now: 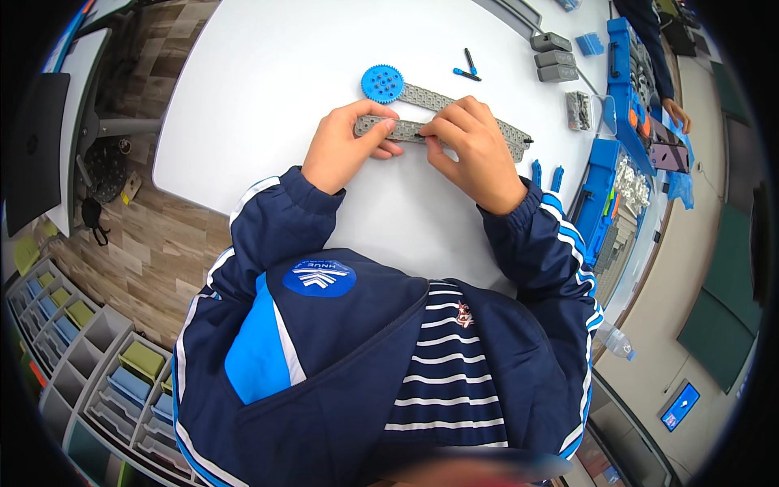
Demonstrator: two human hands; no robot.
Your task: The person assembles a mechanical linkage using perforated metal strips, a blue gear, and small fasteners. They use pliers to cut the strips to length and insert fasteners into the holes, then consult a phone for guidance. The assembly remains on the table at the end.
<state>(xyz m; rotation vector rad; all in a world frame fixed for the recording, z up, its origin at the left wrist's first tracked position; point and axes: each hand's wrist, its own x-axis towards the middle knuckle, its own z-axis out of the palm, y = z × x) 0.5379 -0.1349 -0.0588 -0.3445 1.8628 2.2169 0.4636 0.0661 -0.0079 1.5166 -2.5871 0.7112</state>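
Note:
My left hand (pixel 337 148) grips the left end of a grey perforated plastic beam (pixel 406 130), thumb on top. The fingers of my right hand (pixel 477 154) are closed in a pinch on a small black pin (pixel 419 136) at the middle of that beam. Behind it lies a second grey beam (pixel 423 97), with a blue toothed gear (pixel 382 84) at its left end. Toward the right the two beams come together, partly hidden by my right hand. A short black shaft (pixel 527 140) sticks out at their right end.
Small black-and-blue shafts (pixel 466 75) lie farther back on the white table (pixel 268 81). Two blue parts (pixel 547 176) rest right of my right hand. Blue parts cases (pixel 600 195), grey boxes (pixel 555 58) and a clear box (pixel 578 110) line the right side. Another person's hand (pixel 677 116) is beyond.

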